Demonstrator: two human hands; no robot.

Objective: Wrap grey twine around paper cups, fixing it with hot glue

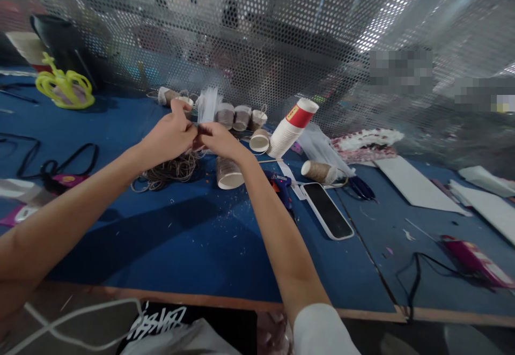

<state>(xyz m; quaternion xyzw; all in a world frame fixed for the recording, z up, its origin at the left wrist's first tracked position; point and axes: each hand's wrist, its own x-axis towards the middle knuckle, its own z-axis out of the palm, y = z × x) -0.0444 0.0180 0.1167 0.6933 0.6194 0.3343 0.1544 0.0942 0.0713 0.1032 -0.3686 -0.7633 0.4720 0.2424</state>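
Note:
My left hand [171,132] and my right hand [220,139] meet over the middle of the table, fingertips pinched together. Whatever lies between them is too small to make out. Just below my left hand is a loose heap of brown cord [173,171]. A paper cup wrapped in brown [230,174] lies on its side under my right wrist. Behind my hands stands a bundle of clear plastic strips [208,105]. Beside it are several small wrapped cups [242,117], and another wrapped cup [168,96] lies behind my left hand.
A leaning stack of white paper cups [292,130], a blue glue gun [282,186], a white-cased phone [328,210] and a wrapped cup lying down [318,171] are to the right. A yellow crown-shaped piece [65,84] sits at the left. Perforated metal mesh [249,38] borders the back.

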